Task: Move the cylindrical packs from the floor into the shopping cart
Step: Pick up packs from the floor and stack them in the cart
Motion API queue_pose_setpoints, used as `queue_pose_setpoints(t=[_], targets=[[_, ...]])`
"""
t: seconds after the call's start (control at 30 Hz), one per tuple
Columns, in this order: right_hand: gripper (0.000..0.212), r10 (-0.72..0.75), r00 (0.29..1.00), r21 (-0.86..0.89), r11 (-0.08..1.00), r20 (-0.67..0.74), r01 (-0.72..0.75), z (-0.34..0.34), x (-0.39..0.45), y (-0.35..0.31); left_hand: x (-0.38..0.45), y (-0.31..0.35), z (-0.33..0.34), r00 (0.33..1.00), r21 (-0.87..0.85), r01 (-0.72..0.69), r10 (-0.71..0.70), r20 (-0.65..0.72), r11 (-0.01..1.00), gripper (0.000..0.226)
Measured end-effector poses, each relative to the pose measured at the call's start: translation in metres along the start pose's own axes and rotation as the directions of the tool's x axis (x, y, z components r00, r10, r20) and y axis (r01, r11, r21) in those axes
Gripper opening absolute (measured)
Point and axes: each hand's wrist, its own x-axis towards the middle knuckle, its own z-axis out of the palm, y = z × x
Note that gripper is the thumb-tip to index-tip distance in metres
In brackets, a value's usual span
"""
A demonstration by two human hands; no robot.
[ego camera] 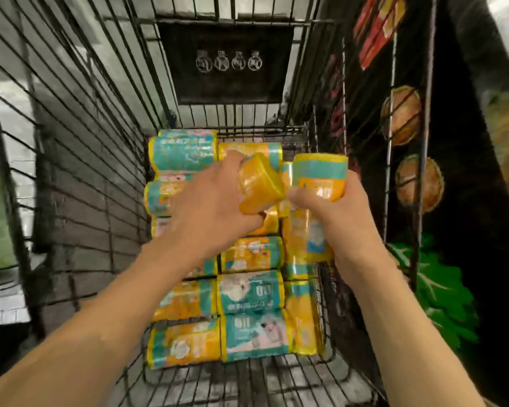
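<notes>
I look down into a wire shopping cart [80, 148]. Several yellow-and-teal cylindrical packs [249, 292] lie in rows on its bottom. My left hand [210, 207] grips one yellow pack [260, 183], tilted, above the stack. My right hand [340, 210] grips a second pack [319, 177], held upright just right of the first. Both packs hover over the middle and far rows. The two held packs nearly touch each other.
A dark child-seat flap with warning icons [228, 63] closes the cart's far end. To the right stands a dark panel with food pictures [415, 183]. Bare wire floor [247, 380] shows at the cart's near end. Grey flooring lies outside on the left.
</notes>
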Motion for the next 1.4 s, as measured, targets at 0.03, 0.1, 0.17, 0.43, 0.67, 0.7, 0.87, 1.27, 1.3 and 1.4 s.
queue_pose_setpoints(t=[0.03,0.1,0.17,0.43,0.67,0.7,0.87,1.27,1.3,1.4], targets=[[0.057,0.002,1.0,-0.012,1.0,-0.022,-0.002,0.002,0.008,0.007,0.006,-0.002,0.008,1.0,0.042,-0.024,0.024,0.017,0.999,0.079],[0.06,0.019,0.998,-0.069,0.997,-0.061,-0.023,0.005,0.022,0.016,0.016,-0.005,0.02,0.995,0.134,-0.087,0.08,0.058,0.987,0.082],[0.058,0.059,0.994,-0.114,0.991,-0.092,-0.069,0.006,0.033,0.023,0.026,-0.005,0.029,0.987,0.252,-0.149,0.128,0.097,0.956,0.085],[0.053,0.161,0.971,-0.267,0.942,-0.174,-0.204,0.01,0.069,0.021,0.068,-0.002,0.046,0.95,0.482,-0.304,0.222,0.221,0.822,0.087],[0.078,0.112,0.973,-0.451,0.871,-0.201,-0.194,0.023,0.081,0.031,0.083,-0.016,0.059,0.937,0.53,-0.339,0.226,0.267,0.777,0.088],[0.086,0.098,0.977,-0.48,0.859,-0.187,-0.178,0.024,0.084,0.034,0.084,-0.019,0.062,0.933,0.54,-0.347,0.226,0.279,0.767,0.088],[0.106,0.123,0.976,-0.502,0.842,-0.179,-0.198,0.032,0.097,0.042,0.081,-0.04,0.081,0.915,0.58,-0.399,0.269,0.301,0.71,0.093],[0.113,0.136,0.966,-0.563,0.791,-0.221,-0.24,0.043,0.124,0.048,0.077,-0.048,0.085,0.93,0.525,-0.369,0.311,0.197,0.767,0.095],[0.114,0.136,0.966,-0.561,0.792,-0.222,-0.24,0.044,0.125,0.047,0.076,-0.048,0.086,0.932,0.526,-0.362,0.309,0.189,0.77,0.094],[0.109,0.129,0.966,-0.564,0.791,-0.224,-0.236,0.044,0.126,0.047,0.076,-0.045,0.089,0.939,0.527,-0.343,0.303,0.164,0.778,0.091]])
